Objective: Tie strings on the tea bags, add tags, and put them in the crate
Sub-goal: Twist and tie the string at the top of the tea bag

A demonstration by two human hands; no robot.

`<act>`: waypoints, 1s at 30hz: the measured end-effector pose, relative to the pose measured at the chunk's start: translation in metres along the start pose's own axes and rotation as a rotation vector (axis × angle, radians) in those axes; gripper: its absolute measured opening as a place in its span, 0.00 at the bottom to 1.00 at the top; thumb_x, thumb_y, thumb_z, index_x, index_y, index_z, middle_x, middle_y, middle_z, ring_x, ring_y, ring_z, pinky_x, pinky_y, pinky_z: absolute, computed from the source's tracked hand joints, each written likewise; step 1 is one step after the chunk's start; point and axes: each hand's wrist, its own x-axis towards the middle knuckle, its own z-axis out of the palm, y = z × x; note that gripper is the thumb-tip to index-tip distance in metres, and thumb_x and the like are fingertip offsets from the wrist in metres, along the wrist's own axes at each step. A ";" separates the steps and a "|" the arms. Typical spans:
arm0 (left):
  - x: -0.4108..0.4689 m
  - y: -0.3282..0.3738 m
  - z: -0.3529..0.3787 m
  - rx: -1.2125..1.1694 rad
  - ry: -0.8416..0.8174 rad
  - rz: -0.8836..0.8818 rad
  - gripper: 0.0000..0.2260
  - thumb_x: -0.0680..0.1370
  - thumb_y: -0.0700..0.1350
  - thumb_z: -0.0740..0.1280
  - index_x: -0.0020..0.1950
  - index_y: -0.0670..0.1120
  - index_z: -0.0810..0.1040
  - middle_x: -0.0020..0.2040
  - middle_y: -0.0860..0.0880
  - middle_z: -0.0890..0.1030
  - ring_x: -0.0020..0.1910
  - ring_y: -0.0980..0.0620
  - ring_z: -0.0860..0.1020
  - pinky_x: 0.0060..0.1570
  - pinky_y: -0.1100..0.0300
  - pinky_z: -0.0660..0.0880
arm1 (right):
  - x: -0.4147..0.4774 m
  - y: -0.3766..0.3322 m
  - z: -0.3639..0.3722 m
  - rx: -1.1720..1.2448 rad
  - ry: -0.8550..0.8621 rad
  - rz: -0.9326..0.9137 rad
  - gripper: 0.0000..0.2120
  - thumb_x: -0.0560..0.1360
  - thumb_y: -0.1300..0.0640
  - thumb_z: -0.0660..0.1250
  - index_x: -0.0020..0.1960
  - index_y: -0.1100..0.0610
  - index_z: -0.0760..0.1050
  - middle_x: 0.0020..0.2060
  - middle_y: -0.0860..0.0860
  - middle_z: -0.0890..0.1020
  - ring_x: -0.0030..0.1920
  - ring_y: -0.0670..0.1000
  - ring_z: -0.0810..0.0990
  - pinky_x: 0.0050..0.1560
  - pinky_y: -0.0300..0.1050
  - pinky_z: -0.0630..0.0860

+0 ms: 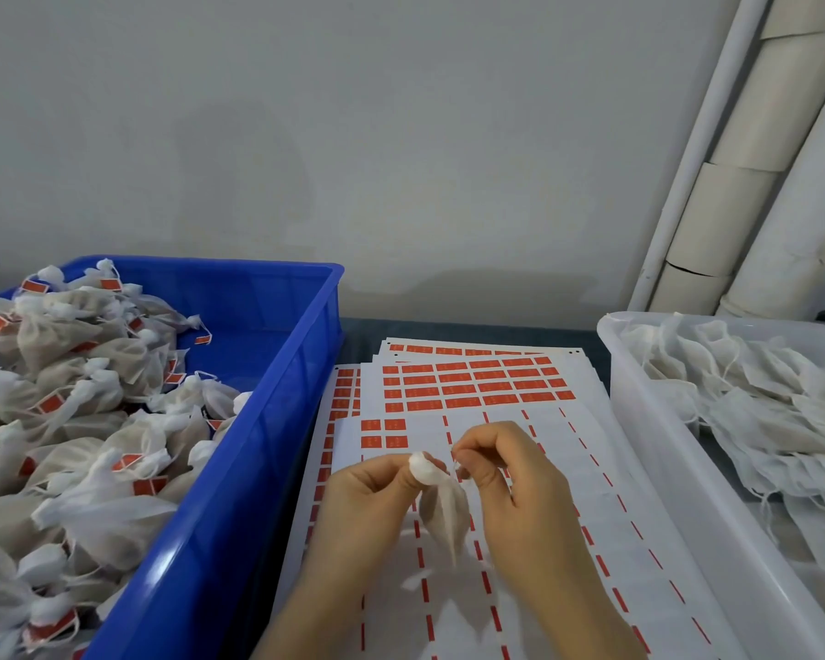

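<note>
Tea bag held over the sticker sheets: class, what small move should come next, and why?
Probably the right hand should pull the string taut to close the knot. The left hand pinches the gathered neck of the tea bag, the right pinches what looks like the string beside it, and this bag shows no tag yet, unlike the tagged bags in the blue crate.

Hanging white tea bag [443,512], string [456,465] at neck

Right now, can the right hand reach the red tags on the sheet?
Probably yes: the red tags lie just beyond the right hand, nothing between, though it is busy pinching the string of the tea bag.
</note>
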 end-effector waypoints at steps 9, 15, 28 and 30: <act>-0.002 0.002 -0.004 -0.007 -0.180 -0.034 0.06 0.61 0.56 0.68 0.32 0.59 0.84 0.37 0.56 0.85 0.41 0.62 0.81 0.35 0.73 0.74 | 0.001 -0.002 -0.007 -0.023 -0.146 -0.076 0.08 0.74 0.56 0.66 0.41 0.44 0.70 0.40 0.34 0.71 0.47 0.35 0.73 0.48 0.21 0.66; -0.003 0.002 -0.002 -0.148 -0.166 -0.063 0.14 0.58 0.60 0.69 0.38 0.56 0.86 0.41 0.52 0.85 0.43 0.57 0.82 0.48 0.59 0.75 | 0.001 -0.007 -0.010 0.050 -0.107 -0.027 0.05 0.70 0.48 0.64 0.38 0.39 0.69 0.39 0.35 0.75 0.49 0.29 0.71 0.45 0.19 0.66; -0.005 -0.003 0.007 -0.276 0.017 -0.049 0.16 0.57 0.62 0.69 0.40 0.60 0.84 0.43 0.54 0.85 0.43 0.58 0.83 0.43 0.58 0.77 | -0.002 -0.018 -0.009 0.090 -0.200 0.015 0.06 0.65 0.38 0.59 0.37 0.38 0.70 0.37 0.33 0.76 0.50 0.29 0.71 0.46 0.18 0.65; -0.006 -0.002 0.008 -0.276 0.083 -0.036 0.10 0.60 0.58 0.70 0.39 0.61 0.84 0.41 0.54 0.85 0.41 0.58 0.83 0.40 0.58 0.78 | -0.002 -0.018 -0.005 0.012 -0.206 -0.027 0.07 0.66 0.39 0.58 0.38 0.39 0.72 0.38 0.32 0.74 0.50 0.35 0.72 0.47 0.20 0.66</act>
